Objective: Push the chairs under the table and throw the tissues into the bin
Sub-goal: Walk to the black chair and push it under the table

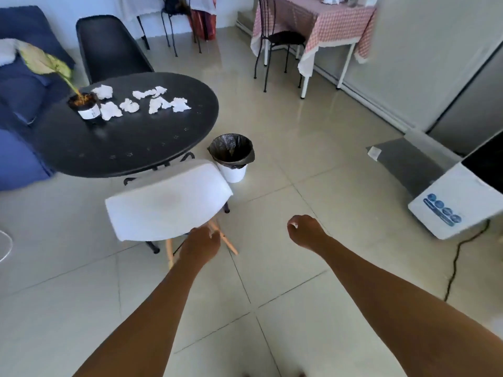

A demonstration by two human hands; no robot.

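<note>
A round black table [130, 148] carries several crumpled white tissues [156, 100] near its far side. A white chair [168, 202] with wooden legs stands at the table's near edge, its back toward me. A black chair [109, 50] stands at the far side. A white bin [232, 159] lined with a black bag sits on the floor right of the table. My left hand [200, 246] hangs just below the white chair's back, fingers curled, holding nothing. My right hand [306, 231] is a loose fist over bare floor, right of the chair.
A potted plant [84, 104] stands on the table's left part. A blue sofa [19, 110] lies at the left. A table with a pink checked cloth [326, 25] and a metal chair [283, 42] stand at the back right. A white appliance [451, 197] with a cable sits at the right.
</note>
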